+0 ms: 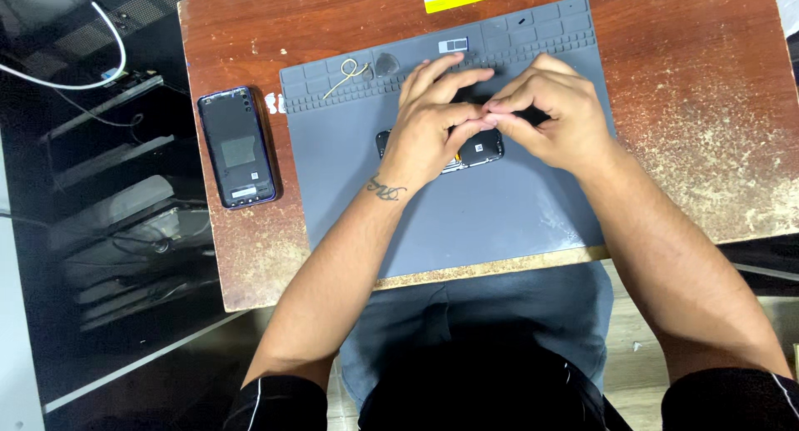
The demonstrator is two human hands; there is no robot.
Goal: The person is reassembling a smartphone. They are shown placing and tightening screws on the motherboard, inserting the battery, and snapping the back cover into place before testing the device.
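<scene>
Both hands over opened phone (478, 151), left hand (433, 119) and right hand (545, 111) fingertips pinched together, held item hidden

Left hand (429, 119) and right hand (545, 111), fingers pinched together.

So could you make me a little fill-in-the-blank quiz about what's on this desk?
1. Both hands, left hand and right hand, meet over an opened phone lying on a ____ work mat.
2. The phone's back cover lies to the ____ of the mat, on the wooden table.
3. A thin ____ tool rests in the mat's top trays.

Missing words: grey; left; metal
</scene>
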